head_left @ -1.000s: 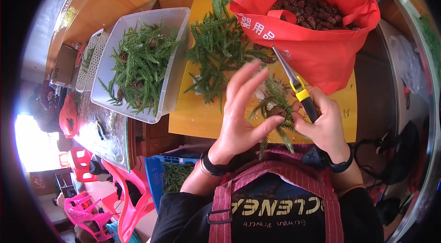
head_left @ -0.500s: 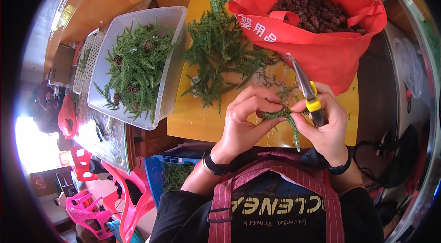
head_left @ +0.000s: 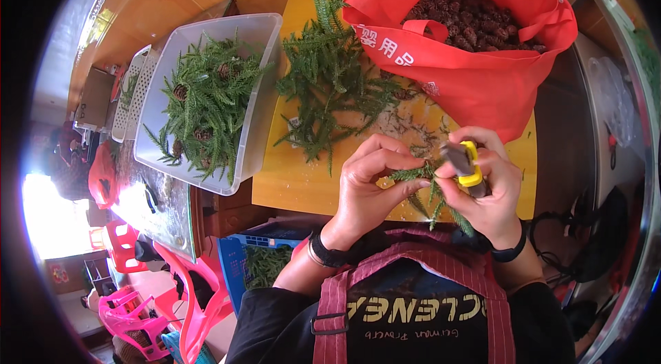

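Close to my body, over the near part of the yellow board (head_left: pixel 344 192), both hands pinch one small green fir sprig (head_left: pixel 435 197). My left hand (head_left: pixel 368 185) is closed on its left side, thumb against fingers. My right hand (head_left: pixel 489 188) pinches the sprig from the right and also keeps pliers with yellow-and-black handles (head_left: pixel 468 166) tucked in the palm, their jaws toward the upper left. Whether a pine cone or wire sits between the fingertips is hidden. Beyond my hands, loose fir sprigs (head_left: pixel 327 82) lie heaped on the board.
A clear plastic bin (head_left: pixel 258 123) at the left holds sprigs with pine cones. At the far right stands a red bag (head_left: pixel 475 82) full of pine cones (head_left: pixel 475 16). Needle scraps litter the board. A blue crate (head_left: pixel 234 264) with greenery is below left, near pink chairs (head_left: pixel 196 295).
The pliers have tipped in my right hand, their jaws swinging down toward me and the left. The sprig has turned between my fingers, showing more branches hanging toward me.
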`<state>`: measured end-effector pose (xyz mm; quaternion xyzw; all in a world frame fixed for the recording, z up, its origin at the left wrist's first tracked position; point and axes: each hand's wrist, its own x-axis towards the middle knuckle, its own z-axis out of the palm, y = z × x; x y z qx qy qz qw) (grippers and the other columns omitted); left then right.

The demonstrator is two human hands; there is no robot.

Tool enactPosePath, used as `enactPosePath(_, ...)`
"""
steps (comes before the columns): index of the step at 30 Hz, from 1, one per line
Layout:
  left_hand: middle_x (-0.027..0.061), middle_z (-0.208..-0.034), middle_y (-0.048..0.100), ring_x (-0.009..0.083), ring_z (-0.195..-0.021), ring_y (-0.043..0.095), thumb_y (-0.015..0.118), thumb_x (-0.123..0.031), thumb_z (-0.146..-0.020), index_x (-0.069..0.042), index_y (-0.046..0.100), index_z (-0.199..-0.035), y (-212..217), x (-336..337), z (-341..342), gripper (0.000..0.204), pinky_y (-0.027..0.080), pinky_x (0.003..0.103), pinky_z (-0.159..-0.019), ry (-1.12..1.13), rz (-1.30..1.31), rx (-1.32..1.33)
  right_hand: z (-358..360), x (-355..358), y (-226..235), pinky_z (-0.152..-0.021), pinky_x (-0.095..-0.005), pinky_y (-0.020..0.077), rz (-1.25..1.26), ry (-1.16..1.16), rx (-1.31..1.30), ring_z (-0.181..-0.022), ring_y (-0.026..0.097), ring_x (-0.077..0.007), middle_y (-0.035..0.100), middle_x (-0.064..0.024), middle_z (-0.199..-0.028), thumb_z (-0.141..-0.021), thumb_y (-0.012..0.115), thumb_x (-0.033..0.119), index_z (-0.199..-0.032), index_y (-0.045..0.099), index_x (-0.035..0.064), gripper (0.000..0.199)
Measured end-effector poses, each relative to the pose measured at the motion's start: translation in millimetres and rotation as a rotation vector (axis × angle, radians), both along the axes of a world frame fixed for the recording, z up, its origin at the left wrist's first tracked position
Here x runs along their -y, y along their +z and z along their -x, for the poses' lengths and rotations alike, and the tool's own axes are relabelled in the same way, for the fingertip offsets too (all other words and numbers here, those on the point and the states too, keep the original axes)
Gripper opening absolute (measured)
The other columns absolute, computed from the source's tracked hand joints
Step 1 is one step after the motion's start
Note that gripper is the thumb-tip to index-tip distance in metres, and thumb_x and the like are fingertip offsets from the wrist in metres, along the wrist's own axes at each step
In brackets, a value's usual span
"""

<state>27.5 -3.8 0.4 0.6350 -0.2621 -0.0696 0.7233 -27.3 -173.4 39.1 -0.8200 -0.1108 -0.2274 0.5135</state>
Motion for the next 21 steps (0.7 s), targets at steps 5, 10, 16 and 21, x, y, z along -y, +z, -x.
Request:
enactPosePath(5, 0.0032, -0.091, 0.054, 0.0101, -0.081, 0.055, 0.073, 0.005, -0.067, -0.003, 0.066, -0.088, 8.0, -4.3, 0.0, 0.023, 0.047, 0.022, -0.067, 0.021, -0.134, 0.127, -2.0, 7.8, 7.9, -0.075, -0.0336, 0.0468, 0.103, 0.105, 0.022, -0.092, 0.058, -0.0287, 0.059, -0.0150, -0.092, -0.059, 0.073, 0.003, -0.074, 0.054, 0.0032, 0.024)
enactPosePath(10, 0.0049, -0.095, 0.053, 0.0117, -0.086, 0.055, 0.070, 0.005, -0.070, 0.001, 0.062, -0.089, 9.4, -0.5, 4.8, 0.021, 0.046, 0.023, -0.074, -0.058, 0.050, -0.186, -2.1, 13.1, 5.9, -0.077, -0.0326, 0.0456, 0.141, 0.141, 0.003, -0.088, 0.058, -0.0272, 0.056, -0.0210, -0.103, -0.062, 0.072, 0.007, -0.073, 0.051, 0.0035, 0.023)
enactPosePath(16, 0.0071, -0.098, 0.053, 0.0137, -0.090, 0.055, 0.070, 0.002, -0.073, 0.003, 0.060, -0.092, 8.5, 2.4, 8.0, 0.022, 0.045, 0.025, -0.080, -0.105, 0.208, -0.243, 1.4, 6.9, 11.0, -0.077, -0.0331, 0.0457, 0.152, 0.128, -0.007, -0.092, 0.058, -0.0285, 0.056, -0.0217, -0.103, -0.065, 0.067, 0.004, -0.076, 0.052, 0.0030, 0.018)
enactPosePath(21, 0.0075, -0.096, 0.055, 0.0137, -0.090, 0.055, 0.072, 0.002, -0.071, 0.002, 0.063, -0.090, 8.6, 4.0, 6.3, 0.021, 0.045, 0.026, -0.080, -0.066, 0.173, -0.296, 5.9, 5.4, 6.9, -0.075, -0.0329, 0.0461, 0.051, 0.122, -0.115, -0.094, 0.058, -0.0277, 0.062, -0.0136, -0.093, -0.070, 0.064, 0.007, -0.079, 0.054, 0.0031, 0.014)
